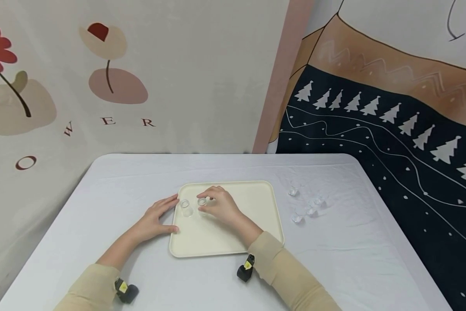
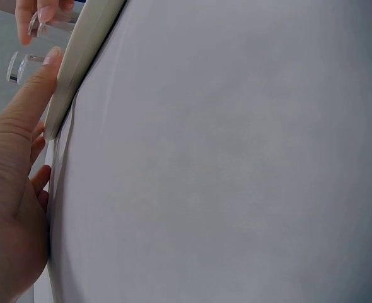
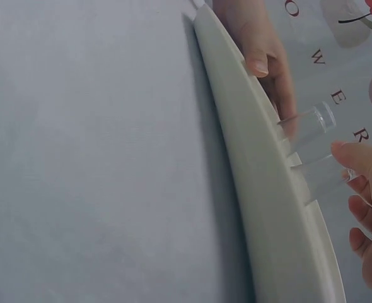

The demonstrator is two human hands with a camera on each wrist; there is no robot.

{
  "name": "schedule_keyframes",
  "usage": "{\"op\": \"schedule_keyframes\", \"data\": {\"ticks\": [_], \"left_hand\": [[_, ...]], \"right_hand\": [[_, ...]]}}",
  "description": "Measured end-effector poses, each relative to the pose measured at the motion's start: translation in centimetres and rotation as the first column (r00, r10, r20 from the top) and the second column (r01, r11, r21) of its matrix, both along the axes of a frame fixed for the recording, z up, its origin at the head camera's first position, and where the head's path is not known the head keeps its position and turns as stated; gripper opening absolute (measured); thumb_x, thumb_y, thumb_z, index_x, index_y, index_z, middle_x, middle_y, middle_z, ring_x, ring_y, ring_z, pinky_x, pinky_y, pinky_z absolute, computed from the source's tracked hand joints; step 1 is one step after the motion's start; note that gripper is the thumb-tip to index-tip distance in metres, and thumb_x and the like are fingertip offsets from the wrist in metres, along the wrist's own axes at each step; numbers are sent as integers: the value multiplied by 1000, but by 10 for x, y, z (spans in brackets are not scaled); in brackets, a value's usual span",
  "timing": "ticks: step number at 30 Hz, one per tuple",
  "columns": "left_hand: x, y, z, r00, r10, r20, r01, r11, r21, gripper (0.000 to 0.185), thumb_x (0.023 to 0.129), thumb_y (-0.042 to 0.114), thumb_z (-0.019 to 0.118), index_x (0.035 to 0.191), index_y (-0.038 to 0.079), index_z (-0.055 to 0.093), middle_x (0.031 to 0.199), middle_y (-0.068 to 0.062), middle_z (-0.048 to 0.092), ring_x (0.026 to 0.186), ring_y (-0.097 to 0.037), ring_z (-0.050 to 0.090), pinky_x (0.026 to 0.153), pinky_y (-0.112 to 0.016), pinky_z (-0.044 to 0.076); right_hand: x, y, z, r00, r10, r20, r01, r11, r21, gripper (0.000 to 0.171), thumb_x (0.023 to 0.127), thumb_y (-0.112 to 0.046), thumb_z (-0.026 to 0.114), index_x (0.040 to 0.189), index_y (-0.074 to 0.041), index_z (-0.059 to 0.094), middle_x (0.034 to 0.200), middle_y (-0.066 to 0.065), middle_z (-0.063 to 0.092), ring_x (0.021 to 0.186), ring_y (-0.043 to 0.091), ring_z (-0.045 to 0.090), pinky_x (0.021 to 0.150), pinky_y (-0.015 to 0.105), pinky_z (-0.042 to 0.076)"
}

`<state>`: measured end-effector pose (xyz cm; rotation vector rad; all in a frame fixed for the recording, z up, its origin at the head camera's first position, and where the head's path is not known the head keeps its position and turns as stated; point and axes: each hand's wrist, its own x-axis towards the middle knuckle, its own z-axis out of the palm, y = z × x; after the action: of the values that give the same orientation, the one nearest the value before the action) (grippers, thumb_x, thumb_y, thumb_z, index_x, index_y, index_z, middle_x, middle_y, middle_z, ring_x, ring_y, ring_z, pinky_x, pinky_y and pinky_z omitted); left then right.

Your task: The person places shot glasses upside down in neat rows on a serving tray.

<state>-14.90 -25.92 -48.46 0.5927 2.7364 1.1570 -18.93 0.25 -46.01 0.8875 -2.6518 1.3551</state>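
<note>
Centrally, both forearms reach forward over the table (image 1: 100, 203), each in a beige sleeve with a small black wrist camera. Left hand (image 1: 155, 218): laid palm-down on the cloth at the left edge of the cream tray (image 1: 233, 235), fingers straight and close together, thumb against the tray rim; it grips nothing. In the left wrist view the thumb tip lies on the rim just beside a small clear glass (image 2: 23, 66). Right hand (image 1: 221, 205): resting over the tray's upper left part, fingers curled round a second small clear glass (image 1: 202, 202), which stands upright on the tray; the right wrist view shows the thumb and fingertips pinching its side. The first glass stands free on the tray just left of the held one, near but apparently not touching it, though the transparent walls make this hard to judge. Loose glasses (image 1: 307, 205): a cluster of further small clear glasses on the cloth to the right of the tray, well apart from both hands. Surface: a table covered in a pale, slightly creased white cloth. Surroundings: a backdrop with flower shapes and letters on the left (image 1: 108, 65), and a dark hanging with white tree motifs on the right (image 1: 373, 142).
</note>
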Motion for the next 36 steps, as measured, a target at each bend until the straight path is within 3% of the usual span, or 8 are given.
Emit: {"op": "schedule_keyframes", "data": {"ticks": [10, 19, 27, 36], "left_hand": [[1, 0, 0, 1000, 3, -3, -3, 1000, -10, 93, 71, 40, 82, 145, 4, 39, 155, -12, 27, 138, -43, 18, 105, -70, 10], [0, 1, 0, 1000, 19, 21, -19, 1000, -13, 97, 69, 44, 83, 146, 5, 38, 155, -10, 26, 139, -41, 17, 106, -68, 9], [1, 0, 0, 1000, 14, 6, -14, 1000, -4, 97, 68, 42, 83, 145, 4, 38, 155, -11, 27, 138, -42, 18, 106, -69, 9], [1, 1, 0, 999, 26, 22, -26, 1000, -11, 98, 68, 44, 83, 146, 5, 38, 155, -10, 26, 139, -41, 17, 106, -69, 9]], "right_hand": [[-1, 0, -3, 1000, -21, 8, 21, 999, 36, 39, 78, -21, 82, 114, -15, 70, 104, -8, 65, 90, 9, 54, 73, 19, 46], [16, 26, 19, 1000, -25, 6, 25, 1000, 3, 40, 80, -22, 80, 118, -16, 68, 110, -7, 65, 95, 15, 55, 79, 31, 49], [27, 66, 37, 997, -41, -58, 37, 997, -66, 42, 77, -16, 82, 116, -10, 68, 109, -1, 66, 97, 26, 57, 81, 46, 51], [34, 113, 49, 986, -69, -154, 52, 992, -112, 41, 75, -13, 83, 113, -10, 69, 109, -4, 67, 95, 18, 56, 82, 33, 49]]}}
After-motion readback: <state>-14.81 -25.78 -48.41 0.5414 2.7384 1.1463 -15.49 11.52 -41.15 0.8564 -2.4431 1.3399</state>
